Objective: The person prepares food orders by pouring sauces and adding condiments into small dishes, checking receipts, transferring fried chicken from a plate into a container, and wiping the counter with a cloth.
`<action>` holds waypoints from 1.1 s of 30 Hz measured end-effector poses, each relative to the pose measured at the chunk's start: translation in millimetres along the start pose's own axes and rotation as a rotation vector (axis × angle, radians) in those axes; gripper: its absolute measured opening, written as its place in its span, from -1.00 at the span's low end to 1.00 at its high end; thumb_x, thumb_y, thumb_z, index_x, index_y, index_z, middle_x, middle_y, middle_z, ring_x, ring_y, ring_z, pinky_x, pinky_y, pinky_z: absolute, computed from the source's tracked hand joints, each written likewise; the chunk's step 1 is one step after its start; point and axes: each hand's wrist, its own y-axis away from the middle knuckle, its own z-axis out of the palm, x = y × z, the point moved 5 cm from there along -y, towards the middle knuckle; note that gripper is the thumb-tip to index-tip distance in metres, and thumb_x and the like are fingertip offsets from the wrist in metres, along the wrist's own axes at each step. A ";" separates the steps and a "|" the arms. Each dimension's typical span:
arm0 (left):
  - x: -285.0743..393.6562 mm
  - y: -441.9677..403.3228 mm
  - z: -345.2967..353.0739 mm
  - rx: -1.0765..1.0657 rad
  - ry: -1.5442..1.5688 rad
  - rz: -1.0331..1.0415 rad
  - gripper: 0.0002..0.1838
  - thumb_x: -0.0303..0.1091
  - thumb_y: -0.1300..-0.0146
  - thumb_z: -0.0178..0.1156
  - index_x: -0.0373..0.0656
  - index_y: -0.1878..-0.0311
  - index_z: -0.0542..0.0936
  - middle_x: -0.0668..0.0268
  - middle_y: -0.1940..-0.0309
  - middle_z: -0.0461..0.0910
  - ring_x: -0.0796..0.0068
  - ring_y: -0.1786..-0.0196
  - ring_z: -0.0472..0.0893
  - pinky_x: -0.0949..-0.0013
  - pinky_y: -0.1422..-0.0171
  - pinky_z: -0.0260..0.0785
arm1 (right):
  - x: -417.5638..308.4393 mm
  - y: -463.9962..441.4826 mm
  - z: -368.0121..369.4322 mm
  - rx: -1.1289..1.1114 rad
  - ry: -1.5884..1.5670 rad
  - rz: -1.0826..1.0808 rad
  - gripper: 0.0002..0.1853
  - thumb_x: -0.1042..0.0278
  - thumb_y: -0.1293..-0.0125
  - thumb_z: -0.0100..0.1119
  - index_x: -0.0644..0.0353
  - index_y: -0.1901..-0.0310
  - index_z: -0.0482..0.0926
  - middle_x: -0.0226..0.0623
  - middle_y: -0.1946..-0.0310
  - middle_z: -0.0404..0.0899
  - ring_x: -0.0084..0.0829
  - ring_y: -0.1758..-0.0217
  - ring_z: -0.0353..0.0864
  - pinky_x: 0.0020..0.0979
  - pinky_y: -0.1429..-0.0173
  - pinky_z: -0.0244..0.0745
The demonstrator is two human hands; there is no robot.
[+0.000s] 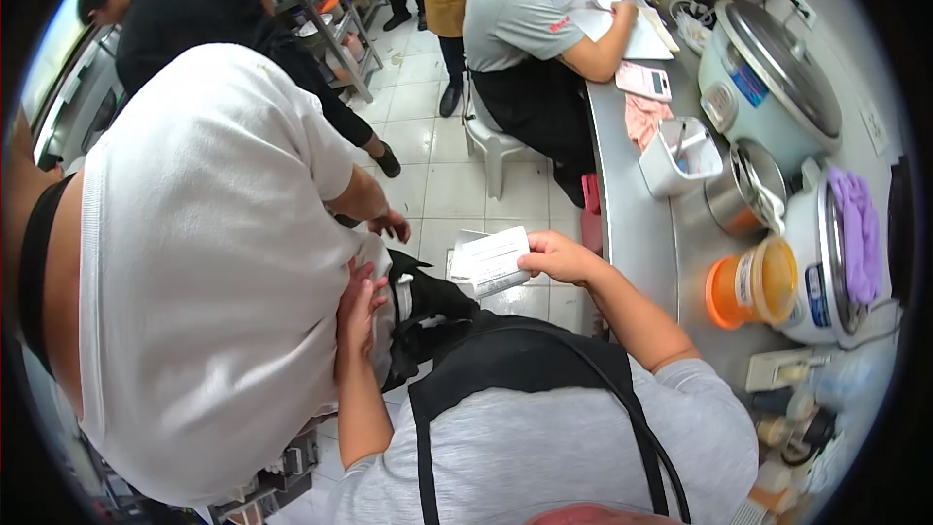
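My right hand [561, 260] is closed on a folded white printed paper [490, 261], with the thumb on its near edge. The print is too small to read. My left hand [358, 313] lies with its fingers extended against the side of a white shirt [214, 233], worn by a person bending over close on my left. That person's own hand [392, 225] hangs just beyond mine. My black apron [525, 355] shows below both hands.
A steel counter [627, 209] along the right carries a white container [680, 157], a metal pot [746, 185], an orange-lidded tub [753, 287] and large rice cookers [777, 78]. A seated person [525, 29] writes at its far end. Others stand near a shelf rack [326, 19].
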 end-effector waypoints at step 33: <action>116.9 -160.5 -188.6 0.233 -0.266 0.129 -0.71 -0.44 -0.15 -0.05 -0.35 0.06 0.40 0.27 0.17 0.48 0.51 0.09 0.41 0.43 -0.02 0.24 | -131.8 -420.8 212.3 -1.061 0.202 -0.288 -0.71 0.31 -0.15 0.00 0.28 0.12 0.41 -0.38 0.31 0.49 -0.62 0.29 0.42 -0.53 0.19 0.34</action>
